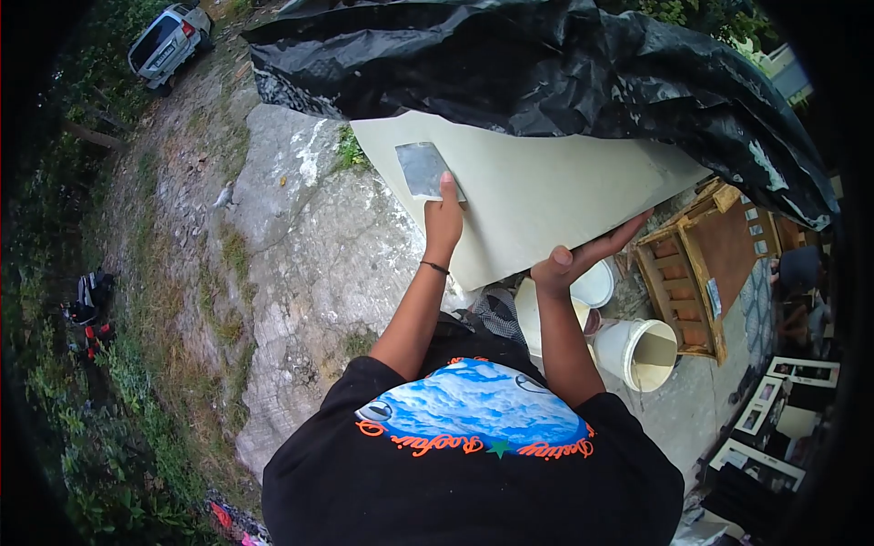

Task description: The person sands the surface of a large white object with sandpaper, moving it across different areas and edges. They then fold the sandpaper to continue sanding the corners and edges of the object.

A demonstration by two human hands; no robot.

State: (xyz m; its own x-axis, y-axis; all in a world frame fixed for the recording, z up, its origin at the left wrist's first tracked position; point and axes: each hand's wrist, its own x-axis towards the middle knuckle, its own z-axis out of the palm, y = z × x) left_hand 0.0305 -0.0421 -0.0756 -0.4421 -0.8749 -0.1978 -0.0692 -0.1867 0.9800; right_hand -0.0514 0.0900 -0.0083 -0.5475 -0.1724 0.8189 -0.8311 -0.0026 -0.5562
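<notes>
My left hand (444,218) is closed on a flat grey rectangular piece (422,170), with the thumb lying over its near edge. Its material is hard to make out, perhaps a thin metal blade or abrasive sheet. It lies against the face of a large cream panel (546,187), near the left edge. My right hand (583,257) is at the panel's lower right edge, its fingers stretched out along that edge and its thumb apart. Crumpled black plastic sheeting (510,68) covers the panel's upper part and hides its far edge.
White buckets (637,357) stand below my right forearm. A wooden frame piece (696,282) is to the right, with white framed pieces (765,405) beyond. Rough concrete (314,264) stretches left to grass. A silver car (168,44) is parked far left.
</notes>
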